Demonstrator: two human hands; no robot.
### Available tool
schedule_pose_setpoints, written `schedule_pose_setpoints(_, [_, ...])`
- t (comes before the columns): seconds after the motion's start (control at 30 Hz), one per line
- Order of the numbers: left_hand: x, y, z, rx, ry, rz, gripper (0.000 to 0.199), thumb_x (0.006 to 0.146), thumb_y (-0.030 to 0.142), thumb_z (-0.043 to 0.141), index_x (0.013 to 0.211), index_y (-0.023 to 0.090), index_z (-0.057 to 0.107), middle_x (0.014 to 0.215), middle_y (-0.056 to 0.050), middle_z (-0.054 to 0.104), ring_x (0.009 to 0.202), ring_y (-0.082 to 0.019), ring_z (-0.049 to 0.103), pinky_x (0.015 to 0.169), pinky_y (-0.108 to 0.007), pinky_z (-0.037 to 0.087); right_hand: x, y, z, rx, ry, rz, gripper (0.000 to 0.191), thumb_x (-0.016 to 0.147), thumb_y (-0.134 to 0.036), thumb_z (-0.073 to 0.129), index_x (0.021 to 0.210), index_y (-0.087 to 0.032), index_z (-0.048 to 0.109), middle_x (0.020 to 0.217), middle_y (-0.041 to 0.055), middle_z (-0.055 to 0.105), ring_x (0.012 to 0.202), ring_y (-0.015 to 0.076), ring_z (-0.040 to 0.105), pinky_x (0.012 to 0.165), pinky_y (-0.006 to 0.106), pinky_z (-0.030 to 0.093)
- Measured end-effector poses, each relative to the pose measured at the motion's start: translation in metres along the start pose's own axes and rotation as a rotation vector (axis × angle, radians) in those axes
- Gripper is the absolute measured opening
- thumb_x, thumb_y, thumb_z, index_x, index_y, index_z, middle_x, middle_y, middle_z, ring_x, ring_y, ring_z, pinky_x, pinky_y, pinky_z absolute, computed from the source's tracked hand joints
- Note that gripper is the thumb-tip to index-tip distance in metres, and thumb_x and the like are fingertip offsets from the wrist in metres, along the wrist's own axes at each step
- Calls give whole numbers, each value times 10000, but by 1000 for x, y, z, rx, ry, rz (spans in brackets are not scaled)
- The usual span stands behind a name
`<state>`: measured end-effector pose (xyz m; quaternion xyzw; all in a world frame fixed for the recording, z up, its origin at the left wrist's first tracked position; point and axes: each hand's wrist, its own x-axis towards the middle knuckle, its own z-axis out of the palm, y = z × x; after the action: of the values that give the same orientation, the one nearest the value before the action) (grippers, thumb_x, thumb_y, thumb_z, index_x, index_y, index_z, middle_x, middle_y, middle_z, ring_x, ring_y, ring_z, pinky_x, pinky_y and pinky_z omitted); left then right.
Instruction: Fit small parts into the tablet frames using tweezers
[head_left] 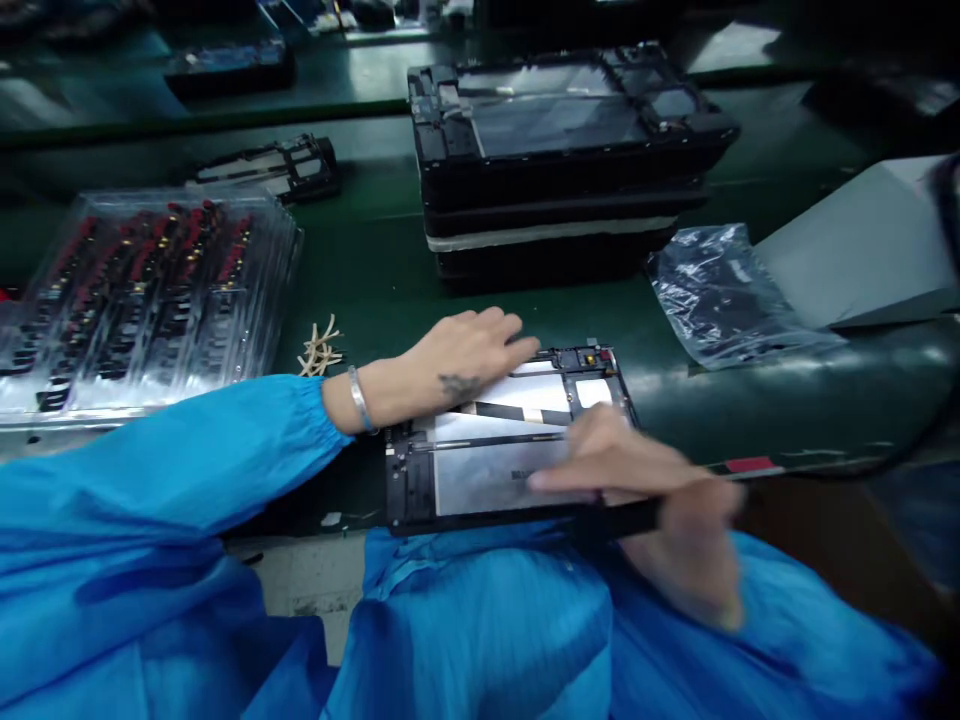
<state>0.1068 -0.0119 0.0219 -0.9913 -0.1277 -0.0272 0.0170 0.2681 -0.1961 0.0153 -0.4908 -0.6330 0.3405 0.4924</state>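
An opened tablet housing (487, 480) lies at the bench's near edge, with silvery battery panels and black strips inside its dark frame. My left hand (469, 360) rests over its far left part, fingers stretched out and palm down. A bracelet sits on that wrist. Above the right part of the housing is my right hand (630, 470), smeared by motion. One of its fingers points across the lower silver panel. Whether its other fingers hold anything is too blurred to make out.
A stack of similar housings (562, 180) stands behind. Clear trays of red-and-black parts (150, 300) are at left, near pale strips (321, 348) and another frame (270, 170). To the right lie a plastic bag (727, 295) and a white box (870, 245).
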Motion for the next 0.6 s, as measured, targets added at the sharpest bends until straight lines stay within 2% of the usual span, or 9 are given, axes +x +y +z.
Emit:
schedule_pose_setpoints(0.07, [4,-11,-1,-273,-33,-127,286,1059,224,452,1131,131,712,1008,-95,705,874,-190,640,695,-279,409,-5,9,23,184,5,-16,646,1025,-663,328,950,-264,831,691,56,659,630,192,602,572,341,486])
schedule_pose_setpoints(0.13, [9,-20,-4,-512,-79,-201,262,1029,267,521,1005,138,749,936,-63,733,826,-158,644,715,-254,415,-3,17,37,165,5,-143,603,1011,-658,400,1065,-226,816,708,58,684,607,193,608,554,340,495])
schedule_pose_setpoints(0.2, [12,-26,-10,-640,-130,-265,235,987,277,575,969,146,770,892,-47,746,796,-144,644,712,-242,409,0,21,43,69,17,-332,548,998,-618,483,1261,-219,752,812,79,727,717,236,676,643,389,560])
schedule_pose_setpoints(0.27, [12,-28,-17,-701,-145,-312,223,954,296,606,972,156,777,895,-39,749,792,-141,643,699,-237,400,2,23,45,-14,55,-435,504,1008,-535,523,1379,-232,678,967,107,750,897,279,717,771,445,600])
schedule_pose_setpoints(0.37, [9,-28,-25,-781,-88,-277,206,920,308,627,930,145,753,880,-30,735,776,-128,619,682,-225,397,2,25,48,-95,120,-457,434,1002,-337,591,1431,-275,625,1133,110,744,1079,298,705,901,492,609])
schedule_pose_setpoints(0.43, [6,-28,-28,-897,-72,-282,213,910,337,641,909,135,710,801,-21,707,687,-110,574,631,-221,385,2,27,47,-127,119,-466,526,984,-165,573,1490,-309,555,1119,77,755,1068,254,723,908,451,628])
schedule_pose_setpoints(0.5, [5,-27,-30,-1043,-86,-313,237,896,371,666,912,135,676,747,-10,683,613,-95,527,587,-218,369,3,30,40,-196,34,-514,614,973,-64,513,1539,-300,487,1121,68,765,1063,213,741,892,391,647])
schedule_pose_setpoints(0.53, [5,-27,-31,-1106,-89,-322,243,887,376,682,921,135,672,739,-8,678,602,-92,519,579,-218,368,4,30,34,-259,-33,-575,600,977,-70,510,1542,-273,482,1142,82,767,1083,215,743,902,390,650])
schedule_pose_setpoints(0.6, [6,-29,-35,-1180,-54,-318,234,854,349,722,926,129,689,756,-11,676,635,-96,536,589,-218,377,5,30,18,-464,-202,-730,512,991,-174,575,1498,-229,529,1246,126,742,1181,267,713,976,464,630])
